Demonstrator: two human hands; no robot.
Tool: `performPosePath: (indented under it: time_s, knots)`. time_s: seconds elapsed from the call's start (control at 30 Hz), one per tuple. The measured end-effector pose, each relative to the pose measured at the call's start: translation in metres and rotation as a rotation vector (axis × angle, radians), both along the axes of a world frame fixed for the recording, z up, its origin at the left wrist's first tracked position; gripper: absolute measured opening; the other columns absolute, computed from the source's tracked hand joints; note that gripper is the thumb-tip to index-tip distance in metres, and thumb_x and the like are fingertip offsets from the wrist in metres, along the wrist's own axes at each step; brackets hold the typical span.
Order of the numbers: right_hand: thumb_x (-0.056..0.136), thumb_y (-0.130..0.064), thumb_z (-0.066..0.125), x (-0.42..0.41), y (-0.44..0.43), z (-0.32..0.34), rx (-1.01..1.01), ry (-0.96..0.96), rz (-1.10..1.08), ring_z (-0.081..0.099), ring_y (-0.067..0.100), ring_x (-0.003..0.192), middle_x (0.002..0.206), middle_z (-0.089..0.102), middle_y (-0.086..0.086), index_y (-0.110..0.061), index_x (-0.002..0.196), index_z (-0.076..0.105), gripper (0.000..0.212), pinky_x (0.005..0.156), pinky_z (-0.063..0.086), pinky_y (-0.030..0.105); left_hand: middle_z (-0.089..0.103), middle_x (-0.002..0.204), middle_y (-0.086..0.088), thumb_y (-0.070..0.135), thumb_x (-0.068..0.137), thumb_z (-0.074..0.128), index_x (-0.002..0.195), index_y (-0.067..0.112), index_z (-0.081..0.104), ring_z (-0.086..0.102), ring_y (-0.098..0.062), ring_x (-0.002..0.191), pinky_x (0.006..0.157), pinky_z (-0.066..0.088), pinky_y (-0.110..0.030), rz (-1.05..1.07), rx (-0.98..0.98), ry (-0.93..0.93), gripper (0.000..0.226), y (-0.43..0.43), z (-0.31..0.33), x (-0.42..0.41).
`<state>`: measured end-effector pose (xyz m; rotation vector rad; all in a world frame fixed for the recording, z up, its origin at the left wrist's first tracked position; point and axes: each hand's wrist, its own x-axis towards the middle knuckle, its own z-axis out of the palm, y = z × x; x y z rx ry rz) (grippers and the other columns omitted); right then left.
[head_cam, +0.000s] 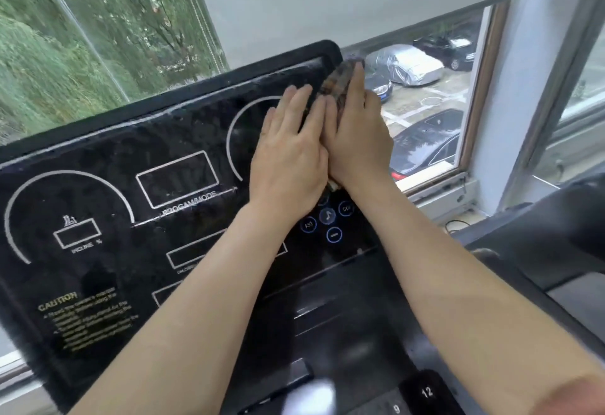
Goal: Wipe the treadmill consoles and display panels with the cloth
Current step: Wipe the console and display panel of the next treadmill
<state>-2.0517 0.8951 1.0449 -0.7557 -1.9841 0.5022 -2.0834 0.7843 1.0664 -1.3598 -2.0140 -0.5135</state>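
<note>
Pressing down with straight fingers, the right hand [357, 129] flattens a dark, mottled cloth [340, 83] on the upper right corner of the treadmill display panel [183, 126]. The left hand [291, 152] lies open and flat beside it, touching. The glossy black panel is round-cornered and streaky, printed with white arcs and rectangles.

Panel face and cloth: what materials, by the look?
Panel: glossy black plastic or glass, can't tell which; it shows smeary reflections around white printed markings. Cloth: soft dark mottled fabric, bunched and folded; weave too blurred to name.
</note>
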Motion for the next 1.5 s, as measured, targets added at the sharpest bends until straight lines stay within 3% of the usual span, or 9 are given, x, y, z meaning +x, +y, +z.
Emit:
performPosePath:
  time_s: [0.13,0.3,0.53,0.77,1.0,1.1,1.23,1.4,1.5]
  knots:
    - [0.101,-0.046,0.029,0.039,-0.016,-0.052,-0.182,0.026,-0.012,0.059,0.032,0.094,0.111,0.057,0.010,-0.019,0.132,0.044,0.044,0.065,0.039,0.036,0.057,0.122,-0.011,0.011,0.090,0.050,0.120,0.008,0.062,0.047,-0.030,0.114,0.094,0.039,-0.042,-0.044,-0.024,0.131,0.033,-0.003,-0.041,0.026]
    - [0.097,-0.050,0.020,0.104,-0.055,-0.152,-0.367,-0.105,-0.034,0.053,0.029,0.107,0.117,0.051,0.005,-0.020,0.130,0.045,0.052,0.081,0.046,0.042,0.054,0.078,-0.008,0.011,0.089,0.044,0.102,0.007,0.065,0.048,-0.028,0.069,0.056,0.043,-0.041,-0.134,-0.269,0.222,0.025,-0.026,-0.122,0.073]
    - [0.097,-0.039,0.024,0.141,-0.081,-0.215,-0.234,-0.409,-0.135,0.049,0.037,0.124,0.135,0.051,0.022,0.002,0.146,0.033,0.064,0.103,0.042,0.049,0.051,0.067,-0.002,0.009,0.087,0.038,0.110,0.005,0.064,0.048,-0.021,0.059,0.051,0.037,-0.034,-0.117,-0.430,0.254,0.034,-0.060,-0.177,0.114]
    - [0.097,-0.041,0.008,0.075,-0.050,-0.121,-0.115,-0.217,-0.010,0.021,0.035,0.145,0.158,0.023,0.018,-0.002,0.152,0.019,0.069,0.119,0.016,0.046,0.054,0.059,-0.009,0.002,0.071,0.060,0.078,0.012,0.059,0.052,-0.030,0.052,0.046,0.035,-0.032,0.016,-0.231,0.139,0.012,-0.039,-0.083,0.075]
    - [0.102,-0.039,0.030,0.107,-0.055,-0.144,-0.420,-0.143,-0.002,0.047,0.027,0.125,0.136,0.051,0.007,-0.025,0.149,0.027,0.049,0.097,0.043,0.044,0.057,0.069,-0.006,0.006,0.063,0.076,0.099,0.010,0.066,0.057,-0.025,0.049,0.040,0.036,-0.027,0.007,-0.370,0.091,0.038,-0.024,-0.116,0.090]
    - [0.098,-0.033,0.043,0.163,-0.064,-0.186,-0.384,-0.476,0.066,0.050,0.021,0.123,0.139,0.047,0.002,-0.023,0.145,0.030,0.049,0.098,0.044,0.040,0.057,0.066,-0.003,0.012,0.056,0.083,0.088,0.011,0.067,0.057,-0.018,0.049,0.038,0.042,-0.025,-0.064,-0.512,0.053,0.036,-0.028,-0.171,0.127]
    - [0.103,-0.039,0.027,0.205,-0.085,-0.207,-0.188,-0.877,-0.014,0.004,0.019,0.149,0.163,0.000,0.005,-0.009,0.155,-0.003,0.067,0.120,0.013,0.038,0.056,0.066,-0.004,0.007,0.053,0.078,0.080,0.013,0.063,0.056,-0.019,0.051,0.039,0.042,-0.024,-0.137,-0.591,-0.066,0.031,-0.060,-0.198,0.163]
    - [0.090,-0.033,0.055,0.190,-0.119,-0.216,-0.016,-0.790,-0.136,0.035,0.041,0.138,0.148,0.038,0.025,0.004,0.144,0.037,0.068,0.113,0.018,0.049,0.054,0.060,-0.002,0.006,0.051,0.084,0.070,0.015,0.063,0.056,-0.020,0.049,0.036,0.044,-0.024,-0.093,-0.577,-0.109,0.030,-0.097,-0.197,0.148]
    - [0.089,-0.024,0.055,0.163,-0.159,-0.211,0.057,-0.724,0.035,0.037,0.038,0.138,0.149,0.038,0.024,-0.001,0.145,0.038,0.063,0.113,0.029,0.048,0.051,0.052,-0.004,0.007,0.044,0.088,0.057,0.012,0.060,0.053,-0.025,0.042,0.032,0.038,-0.025,0.006,-0.620,-0.170,0.031,-0.137,-0.193,0.127]
